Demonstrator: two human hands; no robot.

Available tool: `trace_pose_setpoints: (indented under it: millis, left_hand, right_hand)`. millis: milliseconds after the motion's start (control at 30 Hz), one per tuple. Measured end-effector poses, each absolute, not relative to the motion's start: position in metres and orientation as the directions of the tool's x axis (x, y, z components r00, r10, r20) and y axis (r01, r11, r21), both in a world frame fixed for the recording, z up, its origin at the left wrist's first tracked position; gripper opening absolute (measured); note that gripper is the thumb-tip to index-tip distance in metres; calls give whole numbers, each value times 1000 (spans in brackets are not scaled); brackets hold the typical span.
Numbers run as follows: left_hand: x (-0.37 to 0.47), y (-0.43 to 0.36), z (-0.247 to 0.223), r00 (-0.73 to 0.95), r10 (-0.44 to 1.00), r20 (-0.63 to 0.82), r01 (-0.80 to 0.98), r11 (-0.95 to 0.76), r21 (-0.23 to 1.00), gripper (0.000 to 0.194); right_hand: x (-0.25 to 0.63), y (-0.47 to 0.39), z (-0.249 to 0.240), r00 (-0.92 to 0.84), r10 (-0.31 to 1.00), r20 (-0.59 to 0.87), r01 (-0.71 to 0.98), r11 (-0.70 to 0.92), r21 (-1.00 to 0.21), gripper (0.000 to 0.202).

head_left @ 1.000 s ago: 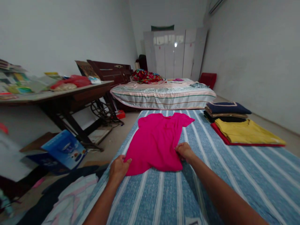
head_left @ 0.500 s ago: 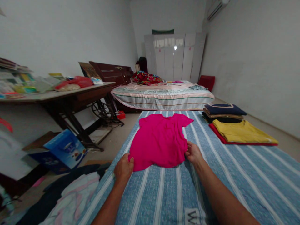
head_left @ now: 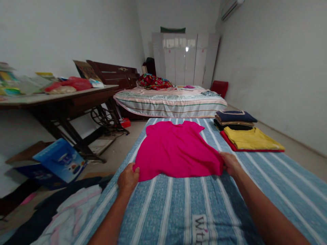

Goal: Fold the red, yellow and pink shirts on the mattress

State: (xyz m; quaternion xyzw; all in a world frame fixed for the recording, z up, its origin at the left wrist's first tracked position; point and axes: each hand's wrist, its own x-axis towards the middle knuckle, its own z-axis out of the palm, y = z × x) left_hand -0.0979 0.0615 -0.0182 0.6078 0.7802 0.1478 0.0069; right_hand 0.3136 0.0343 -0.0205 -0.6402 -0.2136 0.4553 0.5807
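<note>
A bright pink short-sleeved T-shirt point(head_left: 176, 149) lies spread on a blue bedsheet with white stripes point(head_left: 163, 214), its neck and sleeves pointing away from me. My left hand point(head_left: 128, 178) pinches the near left corner of the hem. On the other side, my right hand point(head_left: 231, 164) grips the near right corner, and the lower part of the shirt is drawn out wide between both hands. Small folds run across the cloth. The fingertips are partly hidden by the fabric.
To the right lie a yellow folded garment point(head_left: 255, 139) on a red one and a stack of dark folded clothes point(head_left: 236, 116). Rumpled clothes point(head_left: 74, 211) lie low at the left, near a blue carton point(head_left: 61, 161) and a sewing-machine table point(head_left: 84, 97). Another bed point(head_left: 171, 103) stands beyond.
My right hand has moved right, pulling the hem corner outward, so the shirt's bottom is wider and flatter. My left hand keeps its hold. The view has shifted slightly.
</note>
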Motion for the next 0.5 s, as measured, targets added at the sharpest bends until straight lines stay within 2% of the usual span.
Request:
trace_pose_setpoints:
  millis: [133,233,300,367,500]
  left_hand:
    - [-102,65,-18,-301,941,153,923,246,296,42]
    - [-103,67,-17,-304,944,130,855,211,474,38]
    - [-102,67,-15,-325,942,78,729,197,656,37]
    - [-99,67,-7,-350,936,-35,542,233,808,42]
    - [-100,66,32,-300,923,-242,171,302,938,44]
  right_hand:
    - [312,15,-30,394,818,-419,-195,-371,-908,14]
    - [311,9,-31,334,825,-457,-151,-431,-889,14]
    - [310,9,-30,301,831,-467,-129,-450,-884,12]
    - [312,9,-27,275,846,-456,-123,-439,-890,11]
    - [332,3,-9,267,888,-375,-185,-335,-924,15]
